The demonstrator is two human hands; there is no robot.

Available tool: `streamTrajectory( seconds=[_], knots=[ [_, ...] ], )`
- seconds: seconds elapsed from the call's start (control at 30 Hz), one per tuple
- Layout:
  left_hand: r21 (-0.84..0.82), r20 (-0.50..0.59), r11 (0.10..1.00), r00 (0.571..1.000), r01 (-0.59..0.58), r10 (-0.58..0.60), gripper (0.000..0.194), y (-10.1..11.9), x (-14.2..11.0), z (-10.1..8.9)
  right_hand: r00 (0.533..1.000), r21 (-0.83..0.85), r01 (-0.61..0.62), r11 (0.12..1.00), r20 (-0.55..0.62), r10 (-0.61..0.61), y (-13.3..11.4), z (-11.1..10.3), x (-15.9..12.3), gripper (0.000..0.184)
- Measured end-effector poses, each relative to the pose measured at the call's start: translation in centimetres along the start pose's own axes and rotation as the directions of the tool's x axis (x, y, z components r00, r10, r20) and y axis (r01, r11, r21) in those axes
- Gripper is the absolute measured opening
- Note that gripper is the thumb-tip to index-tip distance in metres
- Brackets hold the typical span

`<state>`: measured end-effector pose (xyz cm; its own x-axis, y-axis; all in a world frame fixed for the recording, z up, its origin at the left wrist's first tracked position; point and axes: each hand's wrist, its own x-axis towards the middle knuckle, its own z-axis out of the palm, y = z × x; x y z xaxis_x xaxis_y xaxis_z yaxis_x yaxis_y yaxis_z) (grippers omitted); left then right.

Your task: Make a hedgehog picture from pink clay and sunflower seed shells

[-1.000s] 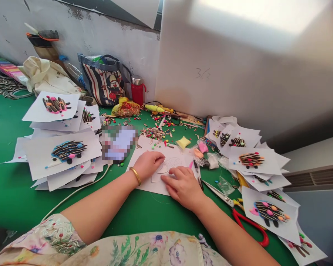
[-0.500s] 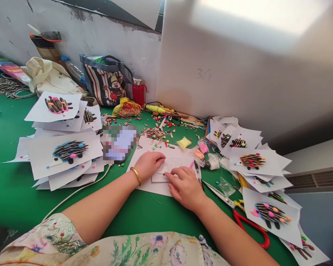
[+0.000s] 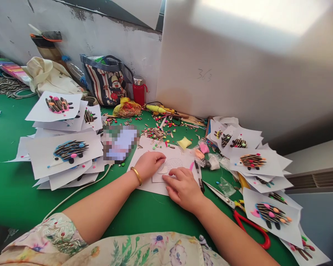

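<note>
A small white card (image 3: 158, 178) with an outline drawing (image 3: 175, 162) of a rounded, patterned shape lies on a larger white sheet (image 3: 140, 186). My left hand (image 3: 149, 164), a gold bangle at its wrist, rests on the card's left side with thumb and fingers pinched together. Whatever may be between those fingertips is hidden. From the right, my right hand (image 3: 184, 186) reaches over the card's lower part, index finger stretched out and thumb apart. Its index fingertip touches the card near the left end of the drawing and hides what lies beneath it.
Red-handled scissors (image 3: 238, 214) and a black pen (image 3: 199, 176) lie right of the sheet, near wrapped clay lumps (image 3: 203, 147). Finished seed-hedgehog cards are piled left (image 3: 63, 155) and right (image 3: 254, 162). A phone (image 3: 122, 144), its cable, seeds (image 3: 155, 133) and beads surround the sheet.
My right index finger lifted slightly, showing a small dark dot on the card, then came down over that spot again. My left hand stays in place.
</note>
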<state>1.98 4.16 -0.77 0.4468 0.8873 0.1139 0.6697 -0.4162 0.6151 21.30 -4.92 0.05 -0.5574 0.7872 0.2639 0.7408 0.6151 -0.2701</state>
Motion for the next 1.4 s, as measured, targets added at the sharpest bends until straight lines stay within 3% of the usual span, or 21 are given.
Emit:
streamTrajectory(
  seconds=[0.13,0.3,0.43,0.63,0.8,0.93,1.1,1.4],
  knots=[
    [0.003,-0.002,1.0,1.0,-0.011,0.011,0.023,0.02,0.04,-0.01,0.998,-0.002,0.032,0.999,0.048,-0.032,-0.17,0.16,0.14,0.036],
    [-0.011,-0.005,1.0,1.0,-0.008,0.008,0.024,-0.01,0.0,0.02,1.0,-0.039,-0.015,0.999,-0.02,0.014,0.28,-0.17,-0.1,0.025],
    [-0.01,-0.008,1.0,1.0,-0.012,0.012,0.024,-0.02,0.0,0.01,0.999,-0.034,0.046,0.998,0.016,-0.045,0.09,-0.12,0.02,0.031],
    [-0.01,-0.005,1.0,1.0,0.0,0.0,0.024,0.02,0.02,0.02,0.999,-0.071,-0.011,0.997,-0.038,0.008,0.21,-0.19,0.13,0.024],
    [-0.012,-0.004,1.0,1.0,-0.002,0.002,0.024,-0.03,0.07,0.07,0.999,-0.052,0.039,0.998,-0.006,-0.039,0.04,-0.12,0.13,0.034],
    [-0.011,-0.004,1.0,1.0,0.001,-0.001,0.023,-0.03,0.01,0.07,0.999,-0.055,-0.005,0.998,-0.04,0.003,0.04,-0.14,0.14,0.026],
    [-0.013,-0.005,1.0,1.0,-0.005,0.005,0.023,-0.06,0.02,0.09,0.999,-0.035,0.046,0.998,0.013,-0.045,-0.03,-0.16,0.12,0.041],
    [-0.008,-0.008,1.0,1.0,0.003,-0.003,0.023,-0.08,0.04,0.1,0.995,-0.05,-0.047,0.998,-0.085,0.043,0.42,0.02,0.1,0.032]
  ],
)
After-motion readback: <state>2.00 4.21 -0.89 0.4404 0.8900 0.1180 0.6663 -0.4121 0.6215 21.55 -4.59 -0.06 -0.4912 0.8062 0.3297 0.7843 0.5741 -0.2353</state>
